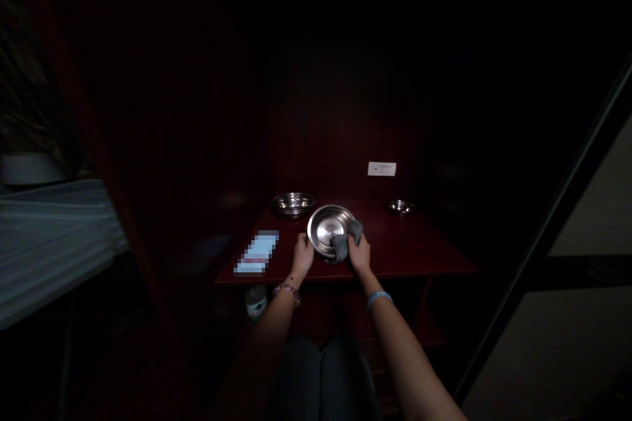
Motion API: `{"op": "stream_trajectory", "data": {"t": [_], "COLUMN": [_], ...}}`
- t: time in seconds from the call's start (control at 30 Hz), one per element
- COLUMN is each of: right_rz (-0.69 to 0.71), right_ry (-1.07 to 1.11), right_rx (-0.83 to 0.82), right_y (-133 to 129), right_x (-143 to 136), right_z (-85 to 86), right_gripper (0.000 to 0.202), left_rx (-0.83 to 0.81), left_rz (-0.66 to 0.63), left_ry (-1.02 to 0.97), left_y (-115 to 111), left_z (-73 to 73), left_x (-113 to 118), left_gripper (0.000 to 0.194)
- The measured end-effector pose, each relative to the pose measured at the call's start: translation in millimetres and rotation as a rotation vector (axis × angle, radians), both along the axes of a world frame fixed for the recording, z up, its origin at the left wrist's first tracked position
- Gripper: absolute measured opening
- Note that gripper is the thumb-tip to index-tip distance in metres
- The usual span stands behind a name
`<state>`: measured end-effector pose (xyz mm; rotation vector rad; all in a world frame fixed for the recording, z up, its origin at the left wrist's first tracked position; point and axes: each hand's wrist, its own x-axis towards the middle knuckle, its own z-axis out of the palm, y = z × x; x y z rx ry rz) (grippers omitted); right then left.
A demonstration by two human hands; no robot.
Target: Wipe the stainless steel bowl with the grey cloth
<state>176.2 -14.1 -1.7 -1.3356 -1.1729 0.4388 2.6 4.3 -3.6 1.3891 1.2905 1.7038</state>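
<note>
A shiny metal bowl (pixel 323 227) is held up over the dark red shelf (pixel 390 250), its inside tilted toward me. My left hand (pixel 303 255) grips the bowl's left rim, with the fingers partly hidden behind it. A grey cloth (pixel 340 247) drapes over the lower right rim and into the bowl. My right hand (pixel 359 253) is closed on the cloth, pressing it against the bowl's right edge.
Stacked metal bowls (pixel 293 205) stand at the back left of the shelf, and a small metal bowl (pixel 400 208) at the back right. A blurred-out bright rectangle (pixel 257 252) lies front left. Below is a bottle (pixel 256 304). A white socket panel (pixel 382 169) is on the back wall.
</note>
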Motion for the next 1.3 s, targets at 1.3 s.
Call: {"op": "stream_trajectory", "data": {"t": [1.3], "right_rz": [0.003], "right_ry": [-0.012], "right_rx": [0.01], "right_y": [1.5], "right_x": [1.2], "right_z": [-1.5], "right_gripper": [0.036], "left_rx": [-0.024], "left_rz": [-0.007], "left_ry": [-0.008], "left_y": [2.8], "left_z": [-2.2], "left_x": [-0.1], "left_gripper": [0.001]}}
